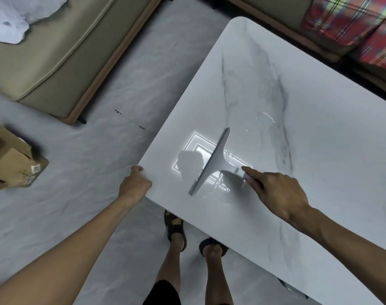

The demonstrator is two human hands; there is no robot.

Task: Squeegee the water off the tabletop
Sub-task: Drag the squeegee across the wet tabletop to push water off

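Observation:
A white marble-patterned tabletop (297,95) fills the right half of the view. A grey squeegee (212,164) rests with its long blade on the table near the near-left corner. My right hand (278,192) grips the squeegee's handle, index finger stretched along it toward the blade. Water (223,186) glistens around the blade, with thin wet streaks (269,117) farther back. My left hand (135,183) grips the table's near-left corner, thumb on top.
A beige sofa (55,58) stands on the grey floor at the upper left. Cardboard boxes (9,164) sit at the left edge. A red plaid cloth (352,23) lies on seating behind the table. My sandalled feet (176,227) stand at the table's near edge.

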